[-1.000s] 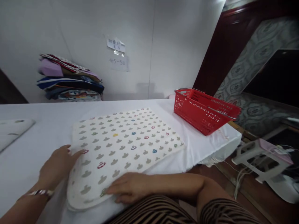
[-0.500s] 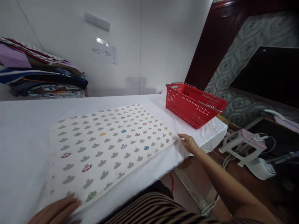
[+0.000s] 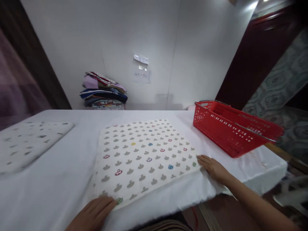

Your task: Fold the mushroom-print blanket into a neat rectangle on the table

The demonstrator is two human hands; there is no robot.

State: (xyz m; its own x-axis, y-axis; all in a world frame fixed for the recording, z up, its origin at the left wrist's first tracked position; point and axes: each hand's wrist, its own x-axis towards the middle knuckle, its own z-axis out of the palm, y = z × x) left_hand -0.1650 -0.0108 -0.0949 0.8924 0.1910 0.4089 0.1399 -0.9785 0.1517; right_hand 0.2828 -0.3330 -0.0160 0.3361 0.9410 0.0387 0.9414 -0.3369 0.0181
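A cream cloth (image 3: 141, 157) printed with grey and coloured mushroom shapes lies spread flat on the white-covered table. On its near left corner rests my left hand (image 3: 92, 213), fingers stretched out and pressed lightly down. My right hand (image 3: 213, 166) lies at the near right corner, its fingertips on the cloth's edge and the fingers fairly straight. Neither hand lifts the fabric. The undersides of both hands are hidden.
A red plastic basket (image 3: 221, 128) with metal handles stands on the table at the right. At the left lies a folded patterned cloth (image 3: 33, 141). Several folded textiles (image 3: 103, 93) are stacked at the back, against the wall. The white tablecloth (image 3: 166, 195) hangs over the front edge.
My view has turned to the left, bringing the folded cloth on that side into sight. The right-hand fingers now lie flatter on the corner. The spread cloth looks the same.
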